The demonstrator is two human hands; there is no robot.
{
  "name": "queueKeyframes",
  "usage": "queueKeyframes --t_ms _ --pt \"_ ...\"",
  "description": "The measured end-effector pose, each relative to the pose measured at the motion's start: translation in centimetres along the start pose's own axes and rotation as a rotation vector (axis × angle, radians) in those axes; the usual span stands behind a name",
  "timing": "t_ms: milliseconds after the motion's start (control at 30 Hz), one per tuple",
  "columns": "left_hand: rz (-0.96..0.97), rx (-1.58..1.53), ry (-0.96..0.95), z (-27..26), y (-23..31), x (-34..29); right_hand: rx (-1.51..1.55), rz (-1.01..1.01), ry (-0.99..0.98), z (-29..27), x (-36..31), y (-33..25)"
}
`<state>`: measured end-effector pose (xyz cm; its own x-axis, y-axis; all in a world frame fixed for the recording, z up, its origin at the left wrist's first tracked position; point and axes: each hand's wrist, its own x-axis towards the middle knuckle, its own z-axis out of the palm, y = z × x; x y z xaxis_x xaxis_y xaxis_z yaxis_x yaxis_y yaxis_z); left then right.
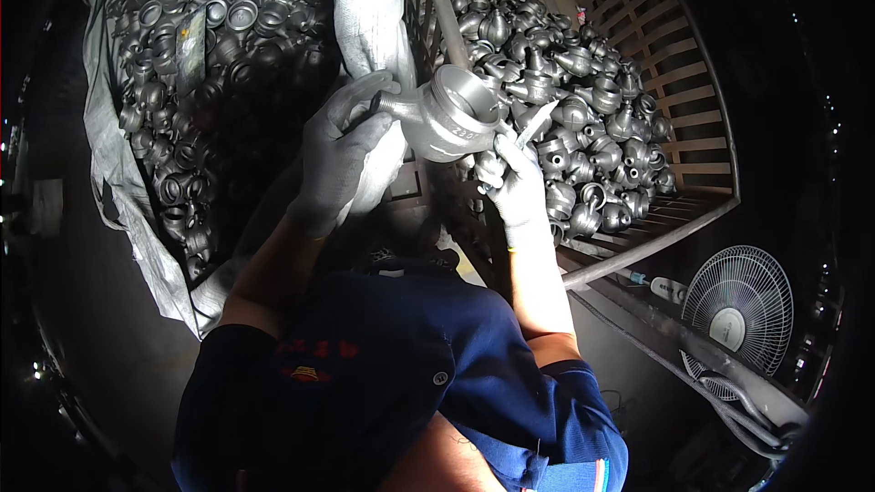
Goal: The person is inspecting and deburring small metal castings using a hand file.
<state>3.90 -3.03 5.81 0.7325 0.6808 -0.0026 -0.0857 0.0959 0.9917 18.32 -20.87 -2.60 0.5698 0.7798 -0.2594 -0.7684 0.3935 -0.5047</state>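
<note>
White-gloved left hand [344,150] grips grey cup-shaped metal casting [430,130]; right hand [520,188] clasps pale pointed tool [538,122]; likely inspection, calling for steady turning.

Two gloved hands show, one left hand [333,150] and one right hand [519,189]. One casting [437,132] is held up between them, with one slim white stick [538,124] at the right hand. Two containers, one sack [137,210] and one crate [700,143], bear dozens more castings [574,114] each, too overlapped to count exactly. One strip [190,55], one fan [729,328], one shirt [383,328].
</note>
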Motion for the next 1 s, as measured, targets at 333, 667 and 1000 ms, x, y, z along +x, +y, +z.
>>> queueKeyframes --t_ms 333,667,1000 --pt "-0.027 0.056 -0.077 3.1 -1.2 0.4 -0.176 -0.028 0.057 -1.2 -2.0 -2.3" --pt "-0.04 0.268 0.008 4.0 -2.7 1.0 -0.295 0.037 -0.048 -3.0 -2.2 -3.5" --pt "0.116 0.376 0.09 -1.3 -3.7 -0.7 -0.584 -0.129 0.371 -6.8 3.4 -8.8"
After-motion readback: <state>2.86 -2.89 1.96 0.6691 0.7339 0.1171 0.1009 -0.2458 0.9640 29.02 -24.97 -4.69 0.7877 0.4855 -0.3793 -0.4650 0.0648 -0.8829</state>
